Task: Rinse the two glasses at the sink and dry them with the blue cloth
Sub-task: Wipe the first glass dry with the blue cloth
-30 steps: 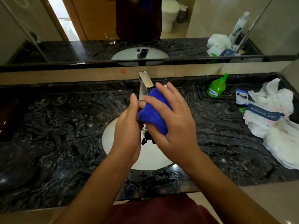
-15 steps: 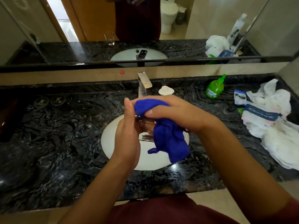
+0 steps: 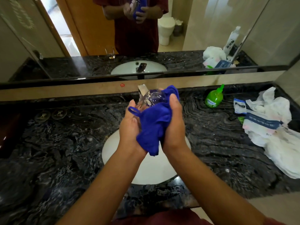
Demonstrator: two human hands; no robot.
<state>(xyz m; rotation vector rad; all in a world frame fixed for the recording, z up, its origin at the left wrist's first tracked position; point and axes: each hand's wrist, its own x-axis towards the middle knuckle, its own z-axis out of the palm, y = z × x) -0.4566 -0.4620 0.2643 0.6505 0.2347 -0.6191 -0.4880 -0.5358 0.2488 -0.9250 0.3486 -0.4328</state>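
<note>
We clamp fingers of left hand point(image 3: 129, 125) and right hand point(image 3: 174, 125) on glass point(image 3: 153, 99) in blue cloth point(image 3: 154, 125); tap point(image 3: 142, 90) half hidden behind; green bottle point(image 3: 214, 98), white bags point(image 3: 276, 127) right on table point(image 3: 56, 143).

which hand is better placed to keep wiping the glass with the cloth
Right, likely. The right hand already has the blue cloth bunched in its grip against the glass, while the left hand cups the glass from the other side to steady it over the sink.

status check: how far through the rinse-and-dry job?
Done: this glass seems rinsed, no water runs from the tap. In hand: left hand holds it over the sink while right hand works the blue cloth round it. Left: finish drying; second glass shows only in the mirror, state unclear.
</note>
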